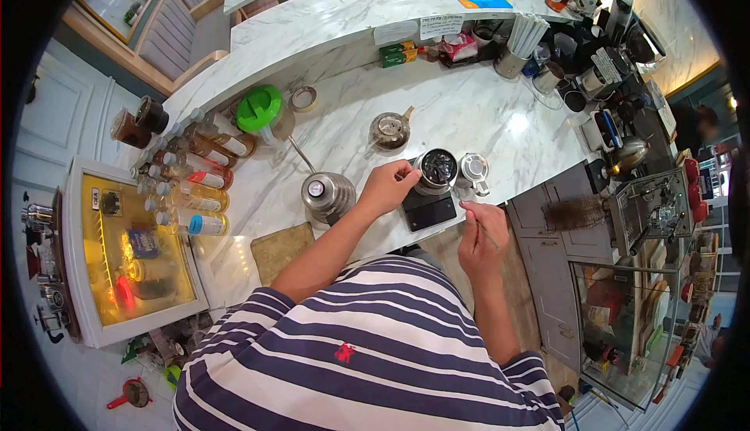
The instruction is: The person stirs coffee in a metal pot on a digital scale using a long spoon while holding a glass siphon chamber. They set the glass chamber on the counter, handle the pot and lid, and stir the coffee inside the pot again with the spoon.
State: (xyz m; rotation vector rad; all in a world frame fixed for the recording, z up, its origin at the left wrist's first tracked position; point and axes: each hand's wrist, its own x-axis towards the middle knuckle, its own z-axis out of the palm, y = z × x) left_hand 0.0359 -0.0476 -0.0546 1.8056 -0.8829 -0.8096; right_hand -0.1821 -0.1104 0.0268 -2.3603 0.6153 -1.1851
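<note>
My left hand has its fingers pinched at the left rim of a round metal container with dark contents. That container stands on a black scale at the counter's front edge. My right hand is raised just off the edge, right of the scale, with its fingers closed on a thin metal utensil. A small metal pot with a handle is right of the container. Behind them stands a glass teapot with dark contents. A gooseneck kettle is left of my left hand.
Bottles and a green-lidded pitcher line the left side, near a brown cloth. A tape roll lies farther back. Cups and straws stand at the back right, an espresso machine at the right.
</note>
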